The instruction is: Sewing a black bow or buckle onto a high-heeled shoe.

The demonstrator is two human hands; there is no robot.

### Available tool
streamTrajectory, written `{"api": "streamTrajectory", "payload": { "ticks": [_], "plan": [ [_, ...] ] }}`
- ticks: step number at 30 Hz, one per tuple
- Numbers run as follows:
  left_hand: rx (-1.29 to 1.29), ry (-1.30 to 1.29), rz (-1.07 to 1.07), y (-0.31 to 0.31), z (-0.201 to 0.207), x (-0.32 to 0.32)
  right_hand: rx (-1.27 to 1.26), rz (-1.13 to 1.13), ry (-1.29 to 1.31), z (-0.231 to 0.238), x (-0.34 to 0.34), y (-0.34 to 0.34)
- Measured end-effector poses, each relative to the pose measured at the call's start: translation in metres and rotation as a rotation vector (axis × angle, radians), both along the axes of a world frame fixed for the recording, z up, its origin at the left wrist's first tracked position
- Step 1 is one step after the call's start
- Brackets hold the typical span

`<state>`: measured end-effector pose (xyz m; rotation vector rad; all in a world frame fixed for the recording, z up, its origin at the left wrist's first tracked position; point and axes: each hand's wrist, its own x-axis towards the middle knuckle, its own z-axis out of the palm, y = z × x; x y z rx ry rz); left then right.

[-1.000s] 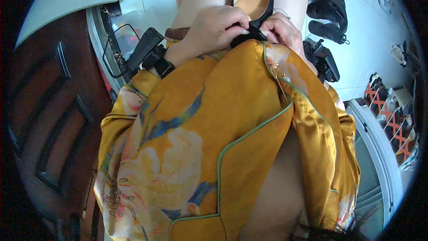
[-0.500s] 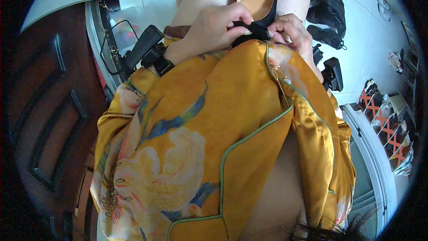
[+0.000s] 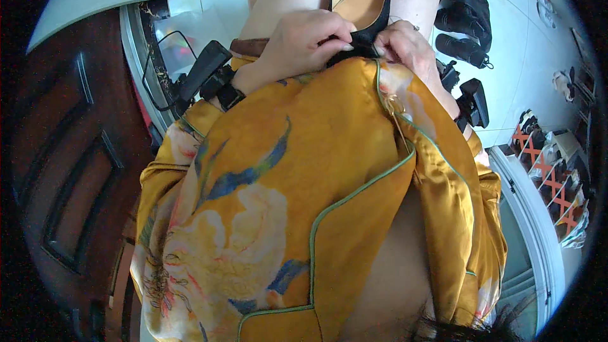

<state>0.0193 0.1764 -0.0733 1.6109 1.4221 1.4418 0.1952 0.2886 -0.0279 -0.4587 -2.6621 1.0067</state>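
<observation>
A black shoe (image 3: 361, 9) with a tan insole lies between my bare legs at the top of the head view, its toe cut off by the frame edge. My left hand (image 3: 311, 39) is closed, thumb and fingers pinching a black part at the shoe's near end. On the other side, my right hand (image 3: 408, 45) has its fingers bent against the same black part. The fingertips of that hand are partly hidden, and I cannot make out whether the part is a strap or the heel. Both hands are close together just beyond my yellow flowered top (image 3: 253, 152).
Black shoes (image 3: 462, 50) and dark cloth lie on the white tiled floor (image 3: 513, 57) to the right. A rack with orange crossed bars (image 3: 552, 183) holds shoes farther right. At left stand a dark panelled door (image 3: 69, 171) and a clear plastic bag (image 3: 187, 35).
Both hands have shifted slightly, and the right fingers have curled closer over the black part. The shoe has moved slightly left, and less of the black part shows between the hands.
</observation>
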Motion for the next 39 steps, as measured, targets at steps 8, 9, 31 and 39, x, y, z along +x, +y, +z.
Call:
{"api": "streamTrajectory", "payload": {
  "ticks": [8,9,31,39],
  "plan": [
    [-0.052,0.12,-0.092,-0.005,0.007,-0.005,0.035,0.013,0.055,0.0,-0.002,-0.004],
    [-0.041,0.126,-0.085,-0.005,0.006,-0.005,0.048,0.005,0.085,-0.002,-0.002,-0.004],
    [-0.017,0.078,-0.129,-0.011,0.0,-0.011,-0.968,-0.047,-0.185,0.039,0.038,0.038],
    [0.039,-0.012,-0.038,-0.003,0.004,-0.003,-0.285,-0.162,-0.026,0.029,-0.001,0.0]
  ]
}}
